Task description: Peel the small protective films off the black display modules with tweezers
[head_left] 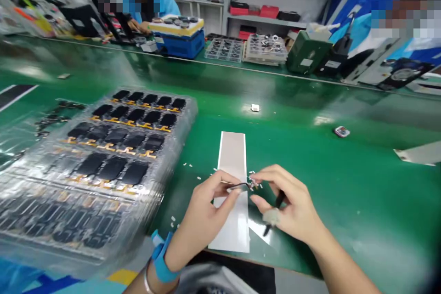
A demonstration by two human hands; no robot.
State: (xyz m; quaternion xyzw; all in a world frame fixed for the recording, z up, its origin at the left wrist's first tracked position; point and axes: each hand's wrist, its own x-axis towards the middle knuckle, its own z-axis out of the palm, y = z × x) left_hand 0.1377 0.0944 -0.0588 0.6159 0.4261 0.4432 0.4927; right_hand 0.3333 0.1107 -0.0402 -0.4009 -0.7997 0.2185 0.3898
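Above a pale strip of sheet (pixel 233 151), my left hand (pixel 210 209) is closed, pinching a thin dark screen (pixel 237 185) between thumb and fingers. The screen shows nearly edge-on, with a small flex end pointing right. My right hand (pixel 292 206) is closed around a slim black stick-like tool (pixel 280 198) lying across its palm; the tool's exact kind is unclear. Its index fingertip reaches the screen's flex end, while its thumb stays apart below. A whitish piece (pixel 271 217) covers part of the tool. Tiny white bits lie around the strip.
Left of my hands stands a stack of clear plastic trays (pixel 172 147) with rows of black screens. A small white piece (pixel 255 108) and a small square part (pixel 341 131) lie on the green table (pixel 310 161). Across the bench are a blue box (pixel 182 43) and two people.
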